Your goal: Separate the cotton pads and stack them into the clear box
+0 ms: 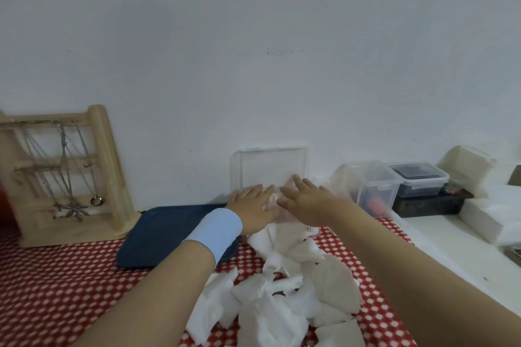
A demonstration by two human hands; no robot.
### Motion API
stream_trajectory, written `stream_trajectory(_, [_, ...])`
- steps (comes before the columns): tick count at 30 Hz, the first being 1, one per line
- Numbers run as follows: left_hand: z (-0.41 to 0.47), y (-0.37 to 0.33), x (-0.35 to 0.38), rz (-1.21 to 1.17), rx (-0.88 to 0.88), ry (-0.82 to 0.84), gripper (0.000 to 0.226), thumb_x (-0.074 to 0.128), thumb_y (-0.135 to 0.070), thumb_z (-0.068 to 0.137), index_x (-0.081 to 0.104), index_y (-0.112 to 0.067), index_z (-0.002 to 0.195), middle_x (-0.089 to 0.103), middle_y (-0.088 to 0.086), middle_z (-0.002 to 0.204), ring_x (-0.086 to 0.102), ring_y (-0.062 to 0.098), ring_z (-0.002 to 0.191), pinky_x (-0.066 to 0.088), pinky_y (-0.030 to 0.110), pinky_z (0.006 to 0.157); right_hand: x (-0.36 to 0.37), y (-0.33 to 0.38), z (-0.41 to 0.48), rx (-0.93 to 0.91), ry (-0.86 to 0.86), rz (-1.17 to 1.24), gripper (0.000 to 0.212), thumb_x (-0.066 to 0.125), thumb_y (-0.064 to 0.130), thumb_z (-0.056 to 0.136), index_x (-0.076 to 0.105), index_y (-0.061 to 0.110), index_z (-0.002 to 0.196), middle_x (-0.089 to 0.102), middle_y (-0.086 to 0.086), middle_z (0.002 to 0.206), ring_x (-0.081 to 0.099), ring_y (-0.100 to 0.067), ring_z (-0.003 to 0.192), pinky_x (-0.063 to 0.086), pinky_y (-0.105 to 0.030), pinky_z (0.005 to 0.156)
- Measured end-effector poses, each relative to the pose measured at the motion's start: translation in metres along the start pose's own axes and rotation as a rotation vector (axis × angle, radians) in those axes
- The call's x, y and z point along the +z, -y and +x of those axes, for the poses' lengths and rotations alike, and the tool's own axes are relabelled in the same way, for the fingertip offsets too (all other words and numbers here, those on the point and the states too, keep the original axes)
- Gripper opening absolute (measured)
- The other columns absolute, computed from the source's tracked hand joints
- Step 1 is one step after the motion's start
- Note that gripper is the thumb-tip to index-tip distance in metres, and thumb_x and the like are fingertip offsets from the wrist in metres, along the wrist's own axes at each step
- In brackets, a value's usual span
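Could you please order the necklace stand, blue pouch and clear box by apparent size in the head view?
1. necklace stand
2. blue pouch
3. clear box, though the left hand and right hand hide its lower part, so its full extent is unsure.

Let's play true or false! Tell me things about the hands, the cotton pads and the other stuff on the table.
1. The left hand and the right hand both reach to the clear box with straight fingers. True.
2. The cotton pads are stacked neatly in the box. False: they lie in a messy heap on the red dotted cloth.
3. Necklaces hang on the wooden stand. True.
4. The pouch by the left arm is yellow. False: it is dark blue.
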State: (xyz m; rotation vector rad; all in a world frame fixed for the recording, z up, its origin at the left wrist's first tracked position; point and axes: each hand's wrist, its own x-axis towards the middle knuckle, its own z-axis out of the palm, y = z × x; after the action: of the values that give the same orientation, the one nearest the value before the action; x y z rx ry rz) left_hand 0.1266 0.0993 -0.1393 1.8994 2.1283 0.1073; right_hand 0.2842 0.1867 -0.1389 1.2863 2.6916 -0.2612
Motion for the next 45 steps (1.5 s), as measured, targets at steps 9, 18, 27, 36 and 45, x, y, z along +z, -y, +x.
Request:
stream_trajectory(9, [-0.054, 0.009, -0.007, -0.448, 0.010, -0.310, 0.018, 0.058, -0.031, 0.099, 0.064, -0.029, 0.117, 0.063, -0.010, 0.113, 0.058, 0.004, 0.098, 0.045, 0.015, 0.074, -0.021, 0.025, -0.058, -0.124, -0.238, 0.156, 0.018, 0.066, 0.023, 0.090, 0.075, 0.036, 0.099, 0.065, 0.018, 0.096, 0.063, -0.008, 0.095, 0.056, -0.034, 0.088])
stream_trajectory(18, [-0.079, -0.006, 0.015, -0.497, -0.002, -0.029, 0.019, 0.060, -0.040, 0.096, 0.072, -0.034, 0.110, 0.068, -0.015, 0.112, 0.062, 0.001, 0.102, 0.046, 0.018, 0.085, -0.006, 0.024, -0.083, -0.074, 0.131, -0.093, 0.055, 0.084, 0.036, 0.078, 0.065, 0.036, 0.130, 0.068, 0.015, 0.121, 0.057, -0.008, 0.093, 0.049, -0.025, 0.085])
stream_trajectory(27, [-0.080, -0.015, 0.011, -0.616, 0.026, -0.121, 0.027, 0.060, -0.039, 0.098, 0.067, -0.031, 0.122, 0.063, -0.019, 0.118, 0.058, -0.002, 0.109, 0.044, 0.019, 0.093, -0.007, 0.009, -0.077, -0.071, -0.185, 0.210, 0.012, 0.066, 0.031, 0.085, 0.074, 0.033, 0.093, 0.071, 0.015, 0.088, 0.065, -0.006, 0.083, 0.052, -0.024, 0.076])
stream_trajectory(36, [-0.078, 0.000, 0.004, -1.066, -0.017, -0.221, 0.017, 0.076, -0.018, 0.090, 0.075, -0.017, 0.107, 0.079, 0.004, 0.094, 0.076, 0.025, 0.089, 0.063, 0.039, 0.082, -0.021, 0.029, -0.079, -0.204, -0.042, 0.944, 0.025, 0.060, 0.037, 0.098, 0.074, 0.017, 0.103, 0.069, 0.003, 0.077, 0.059, -0.011, 0.063, 0.039, -0.024, 0.054])
stream_trajectory(45, [-0.076, 0.022, 0.001, -1.209, -0.047, -0.136, 0.024, 0.074, -0.013, 0.090, 0.072, -0.010, 0.114, 0.079, 0.006, 0.102, 0.076, 0.021, 0.096, 0.062, 0.038, 0.086, -0.011, 0.045, -0.060, -0.081, -0.155, 0.942, 0.023, 0.070, 0.026, 0.092, 0.074, 0.003, 0.096, 0.075, -0.012, 0.081, 0.065, -0.011, 0.060, 0.042, -0.025, 0.053])
